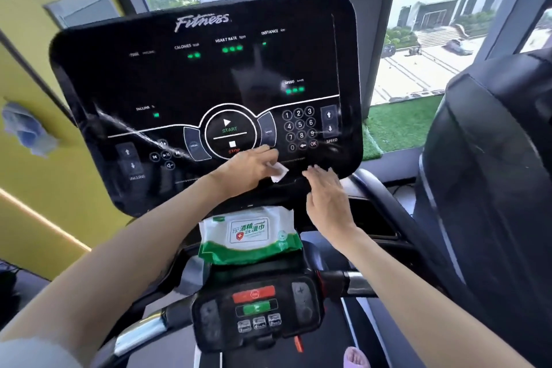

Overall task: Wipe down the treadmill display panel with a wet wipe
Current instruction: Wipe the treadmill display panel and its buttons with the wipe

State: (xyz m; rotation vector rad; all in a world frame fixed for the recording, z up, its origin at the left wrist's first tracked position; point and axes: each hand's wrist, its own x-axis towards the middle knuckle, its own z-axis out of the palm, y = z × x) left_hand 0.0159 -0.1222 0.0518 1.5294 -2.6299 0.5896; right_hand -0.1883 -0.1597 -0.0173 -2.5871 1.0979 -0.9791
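The left hand point(248, 169) covers most of the small white wet wipe point(279, 173), leaving one corner out, so its grip cannot be judged. Motion blur softens the right hand point(327, 197) and its fingertips. The glossy black treadmill display panel point(191, 84) carries small labels too faint to read

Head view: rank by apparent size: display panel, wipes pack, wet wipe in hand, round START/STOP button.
1. display panel
2. wipes pack
3. START/STOP button
4. wet wipe, mostly hidden under the left hand, so its true size is unsure.
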